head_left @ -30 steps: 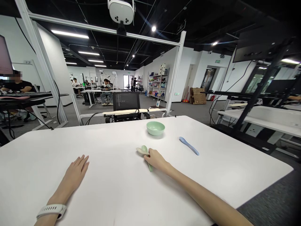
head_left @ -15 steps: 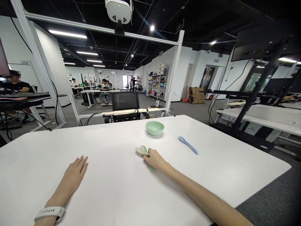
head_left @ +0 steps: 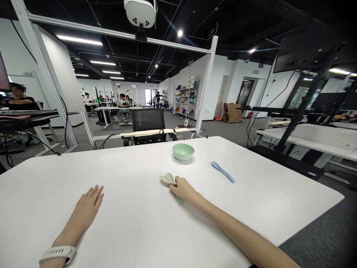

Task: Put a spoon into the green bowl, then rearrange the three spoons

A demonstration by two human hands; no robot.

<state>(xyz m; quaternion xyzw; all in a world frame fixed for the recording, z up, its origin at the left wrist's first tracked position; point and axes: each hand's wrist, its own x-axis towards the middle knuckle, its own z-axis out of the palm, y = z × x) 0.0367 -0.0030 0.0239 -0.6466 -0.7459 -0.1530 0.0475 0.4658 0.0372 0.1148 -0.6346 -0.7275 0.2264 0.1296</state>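
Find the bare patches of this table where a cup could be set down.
Bare: the wide stretch between the left hand and right hand; the far left of the table; the corner right of the blue spoon. Crowded: green spoon, beige spoon and bowl by the right hand.

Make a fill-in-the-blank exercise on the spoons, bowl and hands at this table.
1. The lone spoon lying right of the bowl is ____ in colour.
2. The right hand rests on ____ spoons: a cream spoon and a green spoon.
3. The white wristband sits on the ____ wrist.
Missing words: blue; two; left.
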